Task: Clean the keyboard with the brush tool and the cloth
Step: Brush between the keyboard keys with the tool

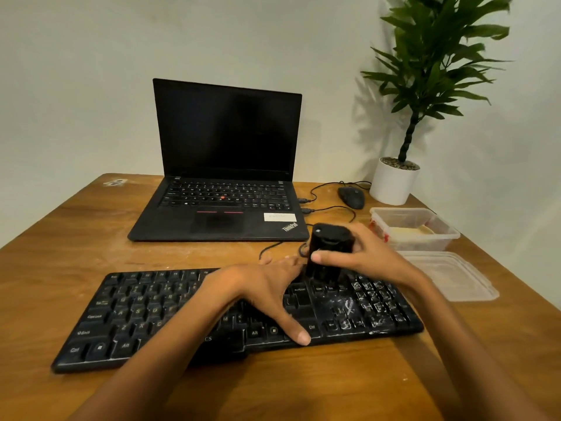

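Note:
A black keyboard [145, 317] lies across the wooden table, its right part streaked with white dust. My left hand [267, 296] rests flat on the keys right of centre, fingers spread, thumb at the front edge. My right hand [364, 253] grips a black brush tool [329, 250] that stands upright with its lower end on the keys near the top row, just left of the number pad. No cloth is clearly visible; a pale folded item lies in the plastic box [437, 235], too unclear to name.
An open black laptop [224, 165] stands behind the keyboard. A wired mouse [352, 197], cables and a white potted plant [394, 180] sit at the back right. A clear lid [455, 278] lies right of the keyboard.

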`<state>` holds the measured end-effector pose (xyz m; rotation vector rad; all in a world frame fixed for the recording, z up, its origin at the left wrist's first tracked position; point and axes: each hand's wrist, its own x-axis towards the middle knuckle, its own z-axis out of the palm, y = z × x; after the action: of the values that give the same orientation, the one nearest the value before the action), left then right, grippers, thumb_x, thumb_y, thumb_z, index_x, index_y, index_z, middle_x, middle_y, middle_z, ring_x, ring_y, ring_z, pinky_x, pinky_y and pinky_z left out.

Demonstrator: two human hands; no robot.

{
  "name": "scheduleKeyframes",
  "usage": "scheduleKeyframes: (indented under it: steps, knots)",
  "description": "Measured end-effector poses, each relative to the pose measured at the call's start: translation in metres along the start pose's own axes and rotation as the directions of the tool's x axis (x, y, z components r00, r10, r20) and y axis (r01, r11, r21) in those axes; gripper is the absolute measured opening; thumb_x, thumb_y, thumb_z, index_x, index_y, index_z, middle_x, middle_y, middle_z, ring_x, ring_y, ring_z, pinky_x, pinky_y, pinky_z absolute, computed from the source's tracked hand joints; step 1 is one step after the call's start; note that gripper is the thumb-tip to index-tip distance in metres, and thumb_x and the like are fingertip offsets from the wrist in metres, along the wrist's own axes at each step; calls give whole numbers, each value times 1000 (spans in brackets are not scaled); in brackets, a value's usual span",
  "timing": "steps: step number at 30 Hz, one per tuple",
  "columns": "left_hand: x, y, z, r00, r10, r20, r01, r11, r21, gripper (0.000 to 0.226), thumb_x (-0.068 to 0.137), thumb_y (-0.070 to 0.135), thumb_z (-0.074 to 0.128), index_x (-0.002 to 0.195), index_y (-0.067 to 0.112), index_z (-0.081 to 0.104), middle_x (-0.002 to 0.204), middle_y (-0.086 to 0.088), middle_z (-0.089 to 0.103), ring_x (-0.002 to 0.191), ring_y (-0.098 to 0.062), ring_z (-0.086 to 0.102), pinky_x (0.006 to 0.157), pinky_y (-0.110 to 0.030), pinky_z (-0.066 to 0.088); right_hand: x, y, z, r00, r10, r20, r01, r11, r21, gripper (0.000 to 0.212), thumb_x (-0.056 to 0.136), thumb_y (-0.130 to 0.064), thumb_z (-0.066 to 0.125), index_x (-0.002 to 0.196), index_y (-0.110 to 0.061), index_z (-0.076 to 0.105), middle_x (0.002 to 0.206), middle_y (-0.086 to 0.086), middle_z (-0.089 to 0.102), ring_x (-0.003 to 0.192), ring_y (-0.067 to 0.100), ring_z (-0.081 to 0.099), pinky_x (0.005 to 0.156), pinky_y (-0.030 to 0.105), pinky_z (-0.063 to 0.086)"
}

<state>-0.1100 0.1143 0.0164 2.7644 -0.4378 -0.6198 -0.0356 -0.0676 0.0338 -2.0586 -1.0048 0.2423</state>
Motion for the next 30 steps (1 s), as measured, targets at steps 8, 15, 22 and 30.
scheduleKeyframes:
  steps: [8,15,22,30]
  knots:
    - [-2,0,2,998,-45,50,45,999,10,117,72,57,66,146,18,-15,153,5,-23,139,-9,-19,114,-33,-12,-3,-10,-18,997,47,-62,-48,999,-16,28,70,-35,72,89,-16,63,85,-2,68,80,12,64,65,16,50]
    - [-2,0,1,997,-53,54,51,998,21,117,71,58,67,146,18,-14,153,5,-20,140,-9,-17,114,-33,-11,-10,5,-12,976,198,-93,-192,979,69,22,77,-28,69,89,-29,50,98,-7,61,88,4,58,67,14,46]
    - [-3,2,0,997,-60,54,60,998,5,119,70,59,67,146,18,-14,154,5,-19,141,-10,-15,114,-34,-10,-2,-6,6,998,65,-17,-65,998,20,31,74,-39,73,96,-21,61,91,-5,66,82,7,63,72,22,54]
    - [-4,3,-1,996,-62,57,62,998,5,117,72,56,67,146,18,-14,154,6,-19,140,-10,-16,114,-33,-10,-1,-13,-14,996,75,-37,-75,997,1,21,76,-29,72,90,-18,61,82,-8,66,77,6,63,61,12,49]
